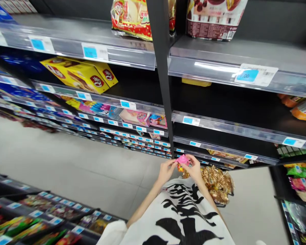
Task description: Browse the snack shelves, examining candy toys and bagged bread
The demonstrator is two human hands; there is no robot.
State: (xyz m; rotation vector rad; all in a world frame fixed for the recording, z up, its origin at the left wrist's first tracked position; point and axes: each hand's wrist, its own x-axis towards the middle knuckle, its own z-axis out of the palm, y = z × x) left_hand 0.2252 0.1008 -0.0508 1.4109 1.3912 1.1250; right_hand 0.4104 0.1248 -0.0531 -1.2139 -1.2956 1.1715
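Observation:
Both of my hands are held together low in front of me, in front of the dark shop shelving. My left hand point(165, 170) and my right hand point(193, 167) each pinch a side of a small pink item point(182, 159), with a bit of orange showing just below it. Fingers of both hands are closed on it. Below the hands is my white top with black brush-stroke print point(183, 214). A heap of gold-wrapped packets point(216, 182) lies on the floor just right of my right hand.
Black shelves with blue price tags point(247, 75) rise ahead, split by a black upright post point(163, 75). Yellow boxes point(79, 75) sit upper left, snack bags point(132, 17) on top. A lower rack of snacks point(40, 217) is at bottom left. Grey tiled floor point(66, 163) runs between.

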